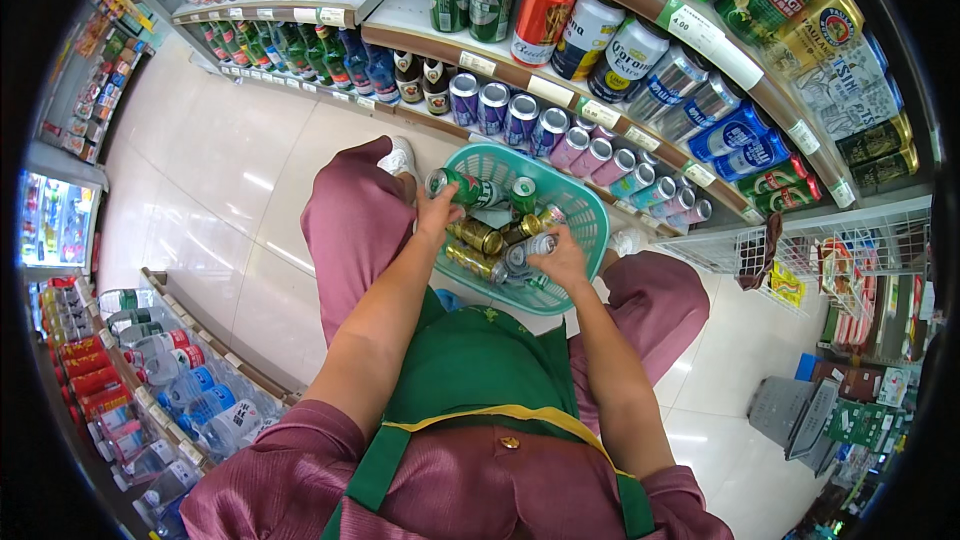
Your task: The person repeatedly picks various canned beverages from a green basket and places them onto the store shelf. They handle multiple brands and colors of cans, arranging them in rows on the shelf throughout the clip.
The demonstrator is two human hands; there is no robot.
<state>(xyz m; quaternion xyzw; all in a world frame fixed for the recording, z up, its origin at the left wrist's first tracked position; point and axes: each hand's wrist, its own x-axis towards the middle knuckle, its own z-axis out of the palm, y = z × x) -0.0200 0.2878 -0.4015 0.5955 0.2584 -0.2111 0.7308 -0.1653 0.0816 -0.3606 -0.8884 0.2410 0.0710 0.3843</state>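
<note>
A teal plastic basket (pixel 591 202) stands on the floor between my knees, with drink cans lying and standing in it. My left hand (pixel 439 211) grips a green beer can (pixel 469 189) tilted over the basket's left side. Around a silver-and-white can (pixel 519 255) inside the basket, at its right part, are the fingers of my right hand (pixel 562 259). Gold cans (pixel 480 235) lie between the two hands, and another green can (pixel 523 195) stands near the far side. The cans partly hide the basket's bottom.
Ahead, a store shelf (pixel 480 60) holds rows of beer cans; purple cans (pixel 493 106) line its lowest level beside the basket. Glass bottles (pixel 300 49) stand further left. Bottled water (pixel 187 390) fills a rack at lower left. At right are a wire rack (pixel 817 240) and stacked grey crates (pixel 787 412).
</note>
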